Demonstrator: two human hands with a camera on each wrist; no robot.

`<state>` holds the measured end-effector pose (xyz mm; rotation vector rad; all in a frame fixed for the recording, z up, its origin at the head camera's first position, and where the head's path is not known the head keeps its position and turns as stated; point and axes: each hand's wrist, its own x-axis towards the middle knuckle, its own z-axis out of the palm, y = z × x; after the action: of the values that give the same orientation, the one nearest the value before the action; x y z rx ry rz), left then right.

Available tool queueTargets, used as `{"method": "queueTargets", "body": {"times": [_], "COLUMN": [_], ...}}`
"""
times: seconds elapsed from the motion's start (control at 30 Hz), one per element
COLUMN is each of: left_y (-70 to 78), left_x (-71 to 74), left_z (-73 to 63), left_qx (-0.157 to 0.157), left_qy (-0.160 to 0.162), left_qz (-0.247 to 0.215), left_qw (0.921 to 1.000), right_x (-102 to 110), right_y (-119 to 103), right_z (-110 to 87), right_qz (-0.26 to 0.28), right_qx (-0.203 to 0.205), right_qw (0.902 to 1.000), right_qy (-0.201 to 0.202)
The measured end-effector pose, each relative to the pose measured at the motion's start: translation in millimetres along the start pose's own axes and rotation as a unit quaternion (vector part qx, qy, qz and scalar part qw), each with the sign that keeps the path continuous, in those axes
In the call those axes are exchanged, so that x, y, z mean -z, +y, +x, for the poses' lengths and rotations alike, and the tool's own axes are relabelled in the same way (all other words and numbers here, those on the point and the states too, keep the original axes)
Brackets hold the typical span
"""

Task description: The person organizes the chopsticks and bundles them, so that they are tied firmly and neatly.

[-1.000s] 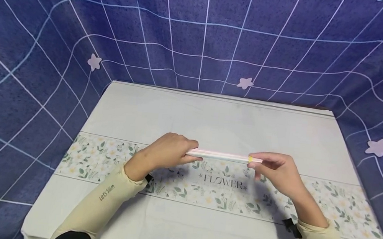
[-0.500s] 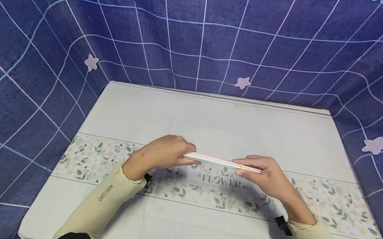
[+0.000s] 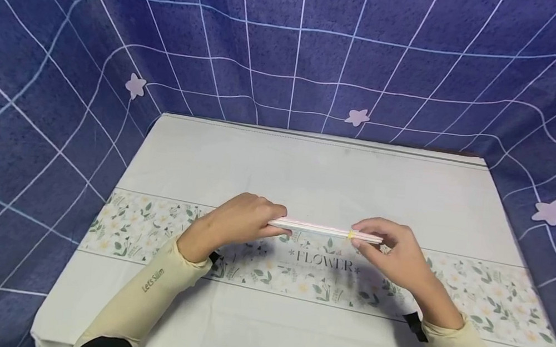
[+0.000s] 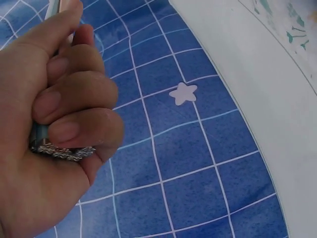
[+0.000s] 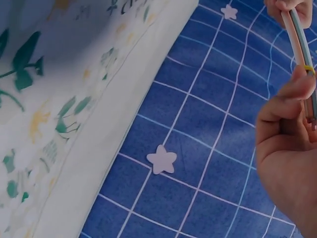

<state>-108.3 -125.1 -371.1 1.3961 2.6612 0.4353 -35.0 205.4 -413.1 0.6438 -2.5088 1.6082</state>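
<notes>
Over the white table cover [image 3: 279,165] with its green-and-yellow floral strip [image 3: 136,232], the person's left hand [image 3: 240,220] is wrapped round one end of a slim, straight bundle of pale pink, white and blue-green sticks [image 3: 308,228], while the right hand [image 3: 396,254] pinches near the other end, by a thin yellow band [image 3: 351,234]. I'd guess the banding is in hand, on or off I can't tell, and next wants a steady left grip while the right works that band

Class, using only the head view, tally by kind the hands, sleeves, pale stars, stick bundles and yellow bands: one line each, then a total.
Left hand and right hand: 2
Sleeves: 2
Pale stars: 3
Stick bundle: 1 (single sticks too fine to count)
Yellow band: 1
Total: 9
</notes>
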Motion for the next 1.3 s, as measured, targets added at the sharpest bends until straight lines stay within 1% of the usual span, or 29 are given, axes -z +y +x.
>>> {"method": "queueTargets", "body": {"times": [0.1, 0.13, 0.23, 0.3, 0.4, 0.53, 0.63, 0.67, 0.73, 0.8, 0.83, 0.87, 0.93, 1.03, 1.07, 1.13, 1.17, 1.23, 1.3], "left_y": [0.6, 1.2, 4.2, 6.1, 6.3, 5.6, 6.7, 7.0, 8.2, 9.1, 9.3, 9.5, 10.6, 12.3, 12.9, 14.1, 14.2, 14.4, 14.3], "left_x": [-0.8, -0.9, 0.0, 1.2, 1.8, 0.7, 0.3, -0.4, -1.9, -4.0, -4.9, -5.8, -6.6, -8.5, -9.3, -10.9, -12.0, -13.4, -14.1], "left_z": [-0.3, -0.2, 0.9, 1.1, 1.3, 0.8, 0.9, 1.0, 1.7, 2.5, 2.4, 2.7, 3.6, 5.9, 6.6, 7.4, 7.4, 7.6, 8.4], "left_qx": [-0.006, -0.008, -0.007, -0.004, -0.005, -0.011, -0.014, -0.015, -0.019, -0.02, -0.018, -0.016, -0.016, -0.026, -0.028, -0.031, -0.029, -0.025, -0.027], "left_qy": [0.009, 0.009, 0.006, 0.004, -0.003, -0.011, -0.012, -0.015, -0.026, -0.039, -0.042, -0.043, -0.037, -0.025, -0.024, -0.026, -0.026, -0.023, -0.014], "left_qz": [0.012, 0.013, 0.007, 0.004, 0.003, 0.007, 0.004, 0.003, 0.005, 0.008, 0.012, 0.018, 0.029, 0.039, 0.04, 0.038, 0.038, 0.041, 0.045], "left_qw": [0.9999, 0.9998, 0.9999, 1.0, 1.0, 0.9999, 0.9998, 0.9998, 0.9995, 0.999, 0.9989, 0.9988, 0.9988, 0.9986, 0.9985, 0.9985, 0.9985, 0.9986, 0.9985], "right_x": [0, -1, -4, -7, -9, -5, -2, -1, 0, -1, -2, -4, -9, -20, -23, -30, -31, -32, -29], "right_y": [2, 3, 3, 3, 2, 2, -1, -3, -7, -13, -15, -18, -22, -25, -26, -26, -26, -25, -24], "right_z": [-1.0, -0.6, 0.8, 1.1, -0.4, -2.1, 0.3, 1.3, 2.9, 3.8, 4.4, 5.2, 7.5, 10.9, 11.6, 12.0, 11.9, 10.8, 9.1], "right_qz": [0.047, 0.053, 0.054, 0.048, 0.043, 0.027, 0.0, -0.017, -0.07, -0.137, -0.176, -0.214, -0.268, -0.302, -0.306, -0.308, -0.307, -0.301, -0.283], "right_qx": [0.026, 0.038, 0.058, 0.06, 0.043, 0.004, -0.011, -0.016, -0.017, -0.012, -0.002, 0.019, 0.062, 0.127, 0.142, 0.15, 0.147, 0.129, 0.097], "right_qw": [0.9984, 0.9977, 0.9965, 0.9967, 0.9981, 0.9991, 0.9979, 0.9969, 0.9925, 0.9834, 0.9768, 0.9691, 0.9552, 0.9408, 0.9379, 0.9362, 0.9371, 0.9422, 0.9514], "right_qy": [0.018, 0.019, 0.027, 0.026, 0.01, -0.032, -0.064, -0.075, -0.099, -0.118, -0.122, -0.12, -0.11, -0.085, -0.08, -0.079, -0.077, -0.073, -0.072]}}
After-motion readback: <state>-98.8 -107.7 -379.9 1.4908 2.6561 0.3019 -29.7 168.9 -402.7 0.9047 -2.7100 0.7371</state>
